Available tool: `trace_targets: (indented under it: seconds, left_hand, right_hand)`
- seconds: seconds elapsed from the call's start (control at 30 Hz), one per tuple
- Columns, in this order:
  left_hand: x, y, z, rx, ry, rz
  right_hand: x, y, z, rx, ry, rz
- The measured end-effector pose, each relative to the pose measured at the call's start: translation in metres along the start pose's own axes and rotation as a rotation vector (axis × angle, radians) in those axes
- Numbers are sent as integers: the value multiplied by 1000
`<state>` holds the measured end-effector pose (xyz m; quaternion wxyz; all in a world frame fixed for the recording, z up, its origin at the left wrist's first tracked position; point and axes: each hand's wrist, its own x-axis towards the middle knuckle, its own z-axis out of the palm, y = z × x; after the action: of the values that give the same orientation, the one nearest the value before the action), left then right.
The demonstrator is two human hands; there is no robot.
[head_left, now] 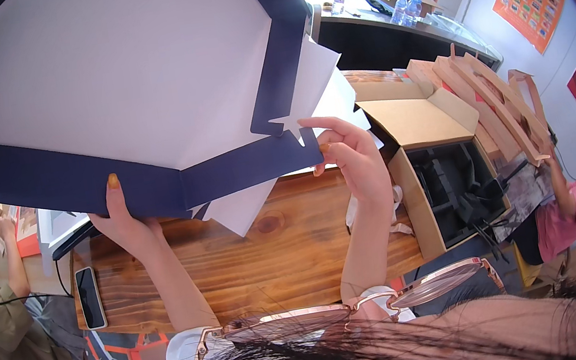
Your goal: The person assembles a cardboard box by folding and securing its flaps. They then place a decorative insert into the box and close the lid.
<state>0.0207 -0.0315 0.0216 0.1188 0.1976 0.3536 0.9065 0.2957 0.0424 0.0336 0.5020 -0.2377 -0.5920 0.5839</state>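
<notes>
A large navy-and-white cardboard box blank (113,72) is held up, tilted, over the wooden table (268,247). Its inner face is white with navy flaps along the edges. My left hand (128,224) grips the lower edge, thumb on the navy face and fingers hidden behind. With thumb and fingers, my right hand (360,161) holds the notched end of the lower flap (249,171). My right index finger stretches towards the notched end of the side flap (276,80), close to it. The two notched ends sit near each other with a gap between.
White sheets (320,73) lie behind the blank. An open brown carton (424,207) holding black parts stands at the right. A phone (90,298) lies at the table's left edge. Other people work on the left and the right, one in a pink shirt (565,219).
</notes>
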Motion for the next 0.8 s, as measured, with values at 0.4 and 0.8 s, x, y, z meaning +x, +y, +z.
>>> trace_targets:
  seconds: [0.4,0.8]
  left_hand:
    - [1,-4,-1,63,1,15]
    - [-1,-2,1,21,-1,5]
  right_hand:
    - [0,0,-1,-100,14,-12]
    - [0,1,-1,-79,37,-13]
